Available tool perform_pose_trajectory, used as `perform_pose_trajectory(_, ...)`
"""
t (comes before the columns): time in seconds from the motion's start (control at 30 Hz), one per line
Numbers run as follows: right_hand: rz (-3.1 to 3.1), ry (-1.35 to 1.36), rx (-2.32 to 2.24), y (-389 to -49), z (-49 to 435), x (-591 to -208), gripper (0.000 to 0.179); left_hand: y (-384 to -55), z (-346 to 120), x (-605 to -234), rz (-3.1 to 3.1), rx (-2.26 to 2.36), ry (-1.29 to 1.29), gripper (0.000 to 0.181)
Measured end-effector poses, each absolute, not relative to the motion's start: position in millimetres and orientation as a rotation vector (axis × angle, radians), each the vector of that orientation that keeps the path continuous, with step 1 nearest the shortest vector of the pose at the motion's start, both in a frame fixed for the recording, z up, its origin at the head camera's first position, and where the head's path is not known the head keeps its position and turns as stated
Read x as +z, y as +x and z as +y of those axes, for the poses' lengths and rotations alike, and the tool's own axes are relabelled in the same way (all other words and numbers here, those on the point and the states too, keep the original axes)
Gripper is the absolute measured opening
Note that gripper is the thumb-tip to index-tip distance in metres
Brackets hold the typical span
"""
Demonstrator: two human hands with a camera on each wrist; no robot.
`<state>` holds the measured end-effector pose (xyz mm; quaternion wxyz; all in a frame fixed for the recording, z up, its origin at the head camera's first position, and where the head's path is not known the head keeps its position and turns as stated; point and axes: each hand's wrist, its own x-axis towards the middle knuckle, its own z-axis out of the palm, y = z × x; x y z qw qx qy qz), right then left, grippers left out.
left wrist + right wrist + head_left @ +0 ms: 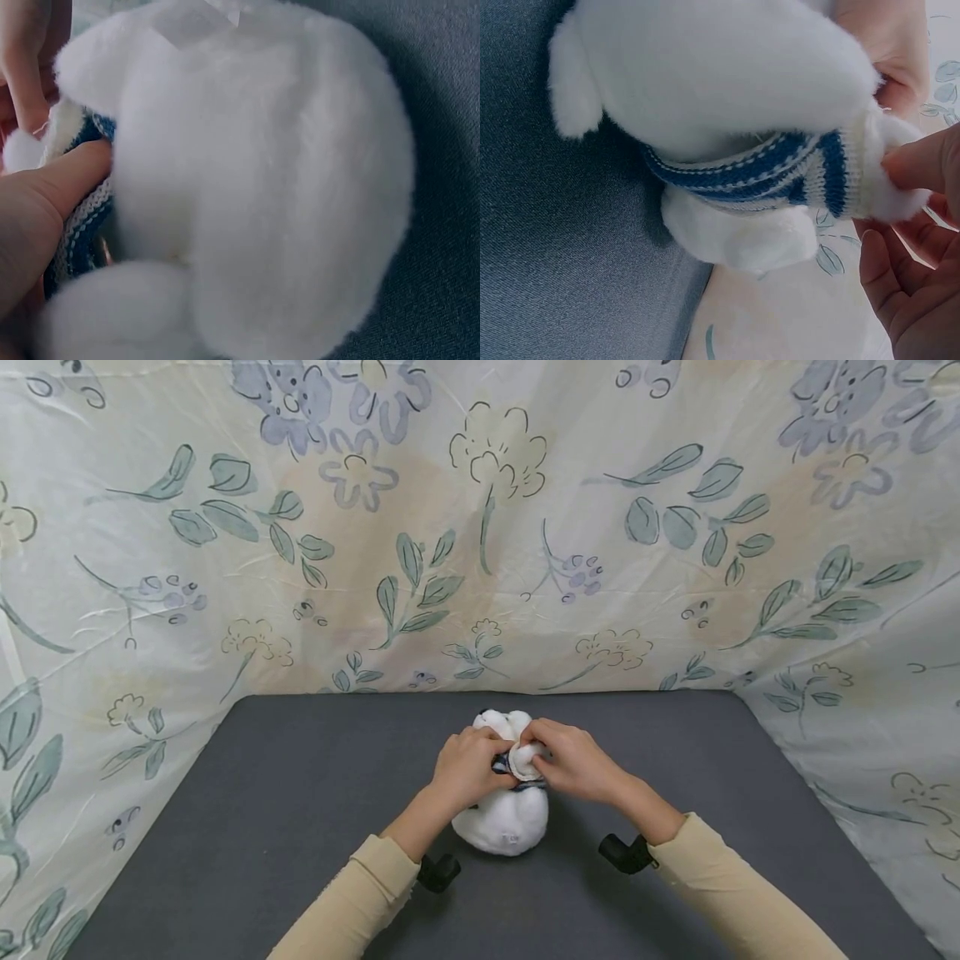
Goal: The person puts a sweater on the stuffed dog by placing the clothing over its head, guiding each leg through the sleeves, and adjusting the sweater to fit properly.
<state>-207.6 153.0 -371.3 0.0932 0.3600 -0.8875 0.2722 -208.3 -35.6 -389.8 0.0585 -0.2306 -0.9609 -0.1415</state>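
A white plush toy (504,822) lies between both hands on the grey table, its head end toward the back. It wears a blue-and-white striped knit sweater (735,184), bunched around the body. My right hand (573,760) pinches the toy's white paw (892,204), which pokes out of the sweater's pale cuff (861,169). On the other side, my left hand (468,767) grips the knit; in the left wrist view its thumb (79,172) presses on the striped fabric beside the fluffy body. Much of the sweater is hidden under the hands in the head view.
The dark grey tabletop (322,760) spreads around the toy. A flower-patterned cloth (420,610) hangs behind it and along both sides. Black wrist devices (626,853) sit under the forearms. A white tag (193,26) is on the toy's body.
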Motion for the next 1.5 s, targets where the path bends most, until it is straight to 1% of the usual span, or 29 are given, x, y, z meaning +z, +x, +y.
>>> perform_pose_trajectory(0.17,-2.627,1.064,0.826,-207.8,153.3,-371.1,0.017,-208.5,-37.9,-389.5,-2.951,-0.426,-0.668,0.052)
perform_pose_trajectory(0.4,-2.641,1.054,0.877,-207.2,153.9,-369.7,0.016,-207.8,-42.1,-391.7,-2.932,-0.464,-0.687,0.051)
perform_pose_trajectory(0.9,-2.661,0.982,0.948,-209.5,157.7,-374.3,0.018,-209.1,-33.3,-389.4,-2.72,-0.594,-0.89,0.045)
perform_pose_trajectory(1.07,-2.66,0.988,0.945,-207.1,156.5,-373.1,0.018,-210.1,-32.8,-388.2,-2.742,-0.598,-0.891,0.04)
perform_pose_trajectory(1.27,-2.649,1.001,0.905,-205.4,155.6,-373.4,0.018,-210.6,-34.2,-388.9,-2.816,-0.436,-0.834,0.047)
perform_pose_trajectory(1.5,-2.62,0.998,0.89,-203.9,155.6,-372.9,0.018,-210.7,-36.1,-390.4,-2.908,-0.361,-0.74,0.049)
